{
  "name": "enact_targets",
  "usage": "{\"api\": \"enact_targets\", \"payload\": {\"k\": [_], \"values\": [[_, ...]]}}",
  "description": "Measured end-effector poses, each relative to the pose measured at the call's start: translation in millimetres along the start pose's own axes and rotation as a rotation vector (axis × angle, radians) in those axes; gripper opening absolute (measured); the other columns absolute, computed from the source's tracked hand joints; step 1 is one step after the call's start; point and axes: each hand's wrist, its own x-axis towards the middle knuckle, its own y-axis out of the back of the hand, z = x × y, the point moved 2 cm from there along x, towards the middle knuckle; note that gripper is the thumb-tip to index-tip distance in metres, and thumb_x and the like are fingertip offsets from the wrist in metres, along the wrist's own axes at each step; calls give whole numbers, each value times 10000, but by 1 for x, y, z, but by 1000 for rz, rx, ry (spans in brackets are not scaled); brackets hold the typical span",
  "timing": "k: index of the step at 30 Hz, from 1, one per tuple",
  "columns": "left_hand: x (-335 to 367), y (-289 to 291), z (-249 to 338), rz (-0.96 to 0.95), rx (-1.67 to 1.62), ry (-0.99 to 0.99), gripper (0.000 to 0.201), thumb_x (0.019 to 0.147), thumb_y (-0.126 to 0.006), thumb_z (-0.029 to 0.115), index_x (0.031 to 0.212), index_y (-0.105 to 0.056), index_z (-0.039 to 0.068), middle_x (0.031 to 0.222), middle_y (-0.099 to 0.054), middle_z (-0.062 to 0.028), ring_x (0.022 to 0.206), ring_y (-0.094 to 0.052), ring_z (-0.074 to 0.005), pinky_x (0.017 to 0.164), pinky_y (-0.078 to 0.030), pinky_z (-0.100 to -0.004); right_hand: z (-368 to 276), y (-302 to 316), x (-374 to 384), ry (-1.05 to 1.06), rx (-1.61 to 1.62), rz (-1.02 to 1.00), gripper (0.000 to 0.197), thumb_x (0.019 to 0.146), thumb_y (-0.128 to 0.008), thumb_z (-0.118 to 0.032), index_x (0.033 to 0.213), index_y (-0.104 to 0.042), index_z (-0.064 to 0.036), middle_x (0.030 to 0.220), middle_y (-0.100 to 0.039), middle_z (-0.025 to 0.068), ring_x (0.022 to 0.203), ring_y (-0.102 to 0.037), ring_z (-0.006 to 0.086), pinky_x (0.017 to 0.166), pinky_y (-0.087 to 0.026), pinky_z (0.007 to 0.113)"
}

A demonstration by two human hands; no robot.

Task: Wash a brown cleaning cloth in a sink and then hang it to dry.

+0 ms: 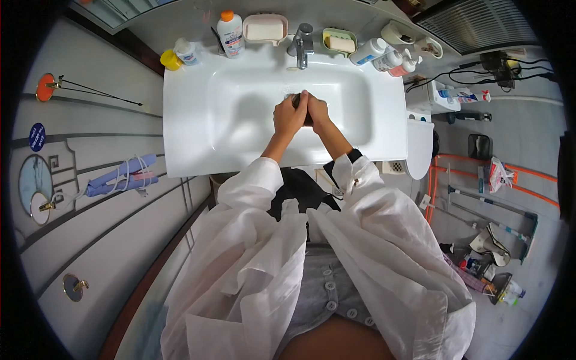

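Both hands meet over the white sink basin [240, 144], a little in front of the chrome faucet [303, 47]. My left hand [288, 117] and my right hand [318, 110] are closed around a small dark object [308, 120]. Only dark bits of it show between the fingers, so its kind is hidden. The thumbs lie close together on top. White sleeves are pushed up on both forearms, and a black band [345, 161] circles the right wrist.
Behind the basin stand a white bottle with an orange cap [230, 35], a pink soap dish [265, 30], a green soap dish [339, 42] and several bottles [387, 59]. A toilet [420, 147] is at right. Rolled blue cloth [123, 176] hangs on the left wall.
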Motion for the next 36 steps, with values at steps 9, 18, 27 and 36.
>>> {"api": "enact_targets", "payload": {"k": [9,18,27,36], "values": [[31,3,-17,-671,-903,802,434,800,-411,510,988,-573,154,902,-615,-66,787,-607,-238,667,-511,-419,-43,-30,-33,603,-742,409,345,706,-592,-328,610,-622,2,644,-616,213,637,-620,378,632,-502,431],[31,13,-12,-662,-793,910,466,821,-377,563,692,-501,134,566,-483,-49,443,-432,-167,334,-259,-205,-61,-36,-33,722,-1032,268,385,746,-554,-353,647,-642,8,656,-619,212,637,-622,365,649,-517,419],[30,11,-15,-857,-874,1011,419,817,-405,438,652,-451,56,554,-452,-80,383,-351,-120,290,-216,-201,-62,-30,-30,873,-1263,52,360,740,-530,-342,667,-654,-13,644,-617,203,618,-618,357,632,-518,418],[29,2,-27,-978,-1031,1006,435,789,-490,442,752,-475,9,617,-429,-80,387,-321,-82,321,-199,-194,-72,-26,-40,1094,-1444,-166,339,746,-520,-326,610,-628,-35,599,-605,171,555,-596,336,562,-496,407]]}}
